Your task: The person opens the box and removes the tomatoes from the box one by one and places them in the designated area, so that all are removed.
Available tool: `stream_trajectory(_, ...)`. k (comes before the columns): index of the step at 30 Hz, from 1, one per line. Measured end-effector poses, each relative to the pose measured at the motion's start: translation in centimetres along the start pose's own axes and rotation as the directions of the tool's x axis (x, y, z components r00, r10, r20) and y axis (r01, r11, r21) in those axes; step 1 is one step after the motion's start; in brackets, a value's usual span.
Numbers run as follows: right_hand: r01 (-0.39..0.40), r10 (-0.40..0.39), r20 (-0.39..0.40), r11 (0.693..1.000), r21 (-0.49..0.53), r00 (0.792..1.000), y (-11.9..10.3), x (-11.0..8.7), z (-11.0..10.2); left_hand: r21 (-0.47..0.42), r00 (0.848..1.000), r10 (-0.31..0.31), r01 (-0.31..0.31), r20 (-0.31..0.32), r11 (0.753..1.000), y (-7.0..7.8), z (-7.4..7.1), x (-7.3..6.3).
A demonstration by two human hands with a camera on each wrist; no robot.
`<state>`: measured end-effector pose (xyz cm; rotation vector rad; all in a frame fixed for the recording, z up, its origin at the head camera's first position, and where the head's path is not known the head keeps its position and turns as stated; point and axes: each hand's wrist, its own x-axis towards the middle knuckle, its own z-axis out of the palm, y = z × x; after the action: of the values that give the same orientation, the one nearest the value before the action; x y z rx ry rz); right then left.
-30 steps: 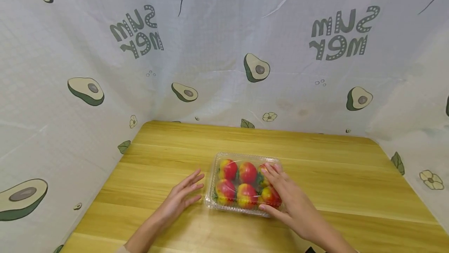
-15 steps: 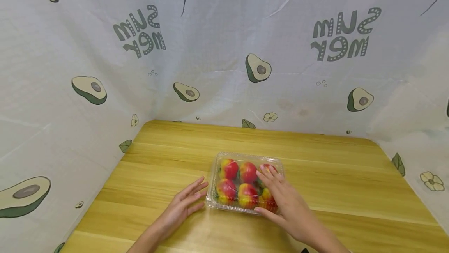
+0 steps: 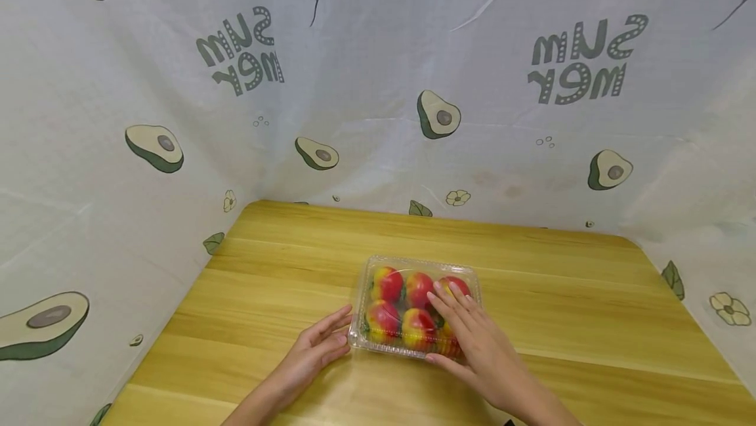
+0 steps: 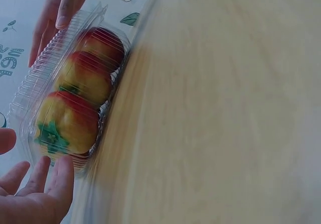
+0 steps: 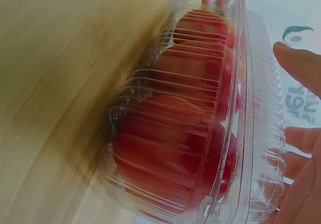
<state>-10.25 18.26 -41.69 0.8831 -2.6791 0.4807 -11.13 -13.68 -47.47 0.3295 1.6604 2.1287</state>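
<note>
A printed cloth (image 3: 378, 78) hangs behind and beside the table (image 3: 283, 262), where the clear box (image 3: 390, 350) sits between your hands with six fruits (image 3: 419, 289) inside; your right hand (image 3: 481, 347) partly hides the right-hand ones. Since a second ago, your left hand (image 3: 313, 354) has come up to the box's left edge and your right has slid slightly left. Your right lies spread over the top; neither grips anything, fingers uncurled.
</note>
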Motion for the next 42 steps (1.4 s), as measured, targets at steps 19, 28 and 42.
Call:
stream_trajectory(19, 0.097, -0.103, -0.038, 0.988, -0.121, 0.994, 0.2, 0.0, 1.3, -0.028, 1.0, 0.0, -0.001, -0.024, 1.0, -0.2, 0.5, 0.0)
stream_trajectory(28, 0.121, -0.129, -0.049, 0.983, -0.135, 0.99, 0.2, 0.1, 1.5, -0.036, 0.999, -0.016, 0.015, -0.045, 0.999, -0.1, 0.8, -0.1)
stream_trajectory(42, 0.131, -0.137, -0.037, 0.981, -0.141, 0.99, 0.0, 0.4, 1.7, -0.075, 0.997, -0.044, 0.039, -0.067, 0.996, -0.5, 0.9, 0.2)
